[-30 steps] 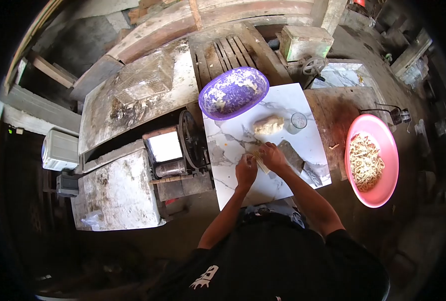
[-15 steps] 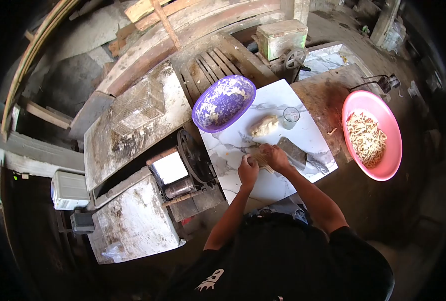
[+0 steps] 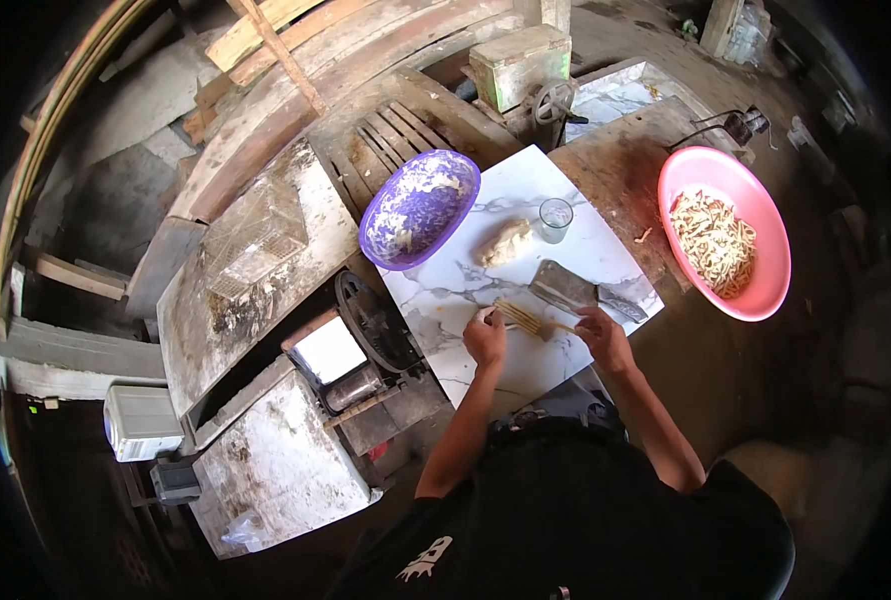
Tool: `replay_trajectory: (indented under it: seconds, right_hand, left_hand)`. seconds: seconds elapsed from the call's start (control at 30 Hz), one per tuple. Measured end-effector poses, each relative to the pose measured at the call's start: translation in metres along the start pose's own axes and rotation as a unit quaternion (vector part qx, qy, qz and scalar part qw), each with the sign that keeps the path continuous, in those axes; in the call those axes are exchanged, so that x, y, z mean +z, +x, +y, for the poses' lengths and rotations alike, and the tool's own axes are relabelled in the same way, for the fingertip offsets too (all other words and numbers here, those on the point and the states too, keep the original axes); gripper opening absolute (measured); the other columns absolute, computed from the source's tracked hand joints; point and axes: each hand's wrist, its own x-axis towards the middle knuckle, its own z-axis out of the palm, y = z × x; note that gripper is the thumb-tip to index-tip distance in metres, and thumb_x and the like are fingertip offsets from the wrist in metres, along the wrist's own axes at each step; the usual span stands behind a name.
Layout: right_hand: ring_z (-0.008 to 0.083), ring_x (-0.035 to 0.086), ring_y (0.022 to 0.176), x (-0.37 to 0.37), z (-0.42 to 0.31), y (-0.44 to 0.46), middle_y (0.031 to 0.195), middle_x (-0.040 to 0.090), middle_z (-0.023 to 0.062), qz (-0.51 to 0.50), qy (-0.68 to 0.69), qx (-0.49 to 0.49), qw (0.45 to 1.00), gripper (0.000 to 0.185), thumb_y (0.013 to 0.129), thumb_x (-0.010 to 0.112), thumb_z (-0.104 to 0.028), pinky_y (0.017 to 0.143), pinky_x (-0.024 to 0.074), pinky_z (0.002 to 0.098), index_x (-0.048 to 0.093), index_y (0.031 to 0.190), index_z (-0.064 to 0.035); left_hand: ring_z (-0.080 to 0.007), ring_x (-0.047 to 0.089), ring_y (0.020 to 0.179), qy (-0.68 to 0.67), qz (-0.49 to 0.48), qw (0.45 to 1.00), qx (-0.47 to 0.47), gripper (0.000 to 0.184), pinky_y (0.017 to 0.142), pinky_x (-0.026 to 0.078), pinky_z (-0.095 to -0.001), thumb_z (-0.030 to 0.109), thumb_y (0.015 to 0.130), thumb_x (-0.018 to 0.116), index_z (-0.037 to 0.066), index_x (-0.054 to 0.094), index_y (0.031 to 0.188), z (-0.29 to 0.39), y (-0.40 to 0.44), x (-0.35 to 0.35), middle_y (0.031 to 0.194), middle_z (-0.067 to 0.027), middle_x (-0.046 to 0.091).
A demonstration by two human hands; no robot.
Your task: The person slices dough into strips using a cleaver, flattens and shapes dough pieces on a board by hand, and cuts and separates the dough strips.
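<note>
Strips (image 3: pixel 517 316) at curled left hand (image 3: pixel 484 338)

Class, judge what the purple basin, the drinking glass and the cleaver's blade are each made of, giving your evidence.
Purple basin: probably glossy plastic; vivid, even colour, smooth rim.

Glass: clear, smooth glass, possibly clear plastic; the marbled top shows through.

Cleaver's blade: likely dull metal; grey, flat, thin-looking.

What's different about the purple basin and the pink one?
The purple basin has just pale smears and bits clinging inside, while the pink basin holds a heap of pale strips.
The purple basin overlaps the marbled board; the pink basin is off it, to the right.
Both are oval and open-topped.
</note>
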Motion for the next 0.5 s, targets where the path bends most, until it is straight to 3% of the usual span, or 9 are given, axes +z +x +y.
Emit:
replay_trajectory:
  seconds: [0.2,0.27,0.33,0.4,0.43,0.5]
  right_hand:
    - [0.0227,0.069,0.092,-0.042,-0.016,-0.032,0.097,0.07,0.0145,0.055,0.021,0.045,0.997,0.03,0.088,0.062,-0.006,0.082,0.0533,0.0327,0.059,0.118,-0.0009]
    - [0.0236,0.069,0.093,-0.056,-0.019,-0.034,0.098,0.07,0.0151,0.057,-0.015,0.038,0.998,0.028,0.089,0.06,-0.005,0.083,0.0536,0.033,0.06,0.116,-0.0011]
    - [0.0237,0.069,0.093,-0.067,-0.019,-0.032,0.099,0.07,0.0154,0.058,-0.025,0.018,0.998,0.028,0.088,0.061,-0.004,0.083,0.054,0.0336,0.06,0.116,-0.0009]
    - [0.0228,0.069,0.092,-0.074,-0.022,-0.03,0.098,0.07,0.0148,0.059,-0.042,-0.018,0.997,0.026,0.088,0.06,-0.003,0.082,0.0543,0.0331,0.061,0.114,-0.0007]
    - [0.0228,0.069,0.092,-0.078,-0.024,-0.028,0.098,0.07,0.0148,0.058,-0.039,-0.017,0.997,0.026,0.088,0.06,-0.003,0.082,0.0543,0.0331,0.061,0.114,-0.0007]
    - [0.0225,0.069,0.092,-0.084,-0.028,-0.023,0.097,0.07,0.0145,0.039,-0.017,-0.02,0.999,0.025,0.086,0.06,-0.001,0.081,0.0543,0.0322,0.063,0.11,-0.0001]
  left_hand:
    - [-0.032,0.067,0.082,0.047,0.006,0.998,0.032,0.029,0.075,0.051,-0.0416,0.031,0.088,0.062,0.005,0.068,0.1,-0.007,0.003,0.005,0.088,-0.0148,0.07]
    - [-0.031,0.065,0.079,-0.009,-0.016,1.0,0.021,0.029,0.075,0.05,-0.041,0.03,0.091,0.061,0.003,0.066,0.101,-0.003,-0.001,0.001,0.087,-0.0152,0.068]
    - [-0.0259,0.063,0.074,-0.042,-0.016,0.998,0.045,0.03,0.073,0.049,-0.0385,0.029,0.092,0.062,0.0,0.065,0.1,-0.02,-0.002,0.008,0.084,-0.0123,0.067]
    - [-0.0129,0.057,0.062,-0.216,-0.063,0.974,0.014,0.027,0.059,0.048,-0.0281,0.025,0.095,0.06,-0.001,0.062,0.105,-0.05,0.002,0.022,0.073,-0.0043,0.061]
    - [-0.0053,0.049,0.059,-0.297,-0.125,0.946,-0.033,0.026,0.054,0.043,-0.0217,0.023,0.097,0.058,0.0,0.059,0.108,-0.023,-0.012,0.0,0.072,0.0012,0.054]
    - [-0.0057,0.05,0.06,-0.292,-0.125,0.948,-0.03,0.026,0.055,0.043,-0.0221,0.023,0.097,0.059,0.0,0.06,0.107,-0.004,-0.029,-0.017,0.073,0.001,0.055]
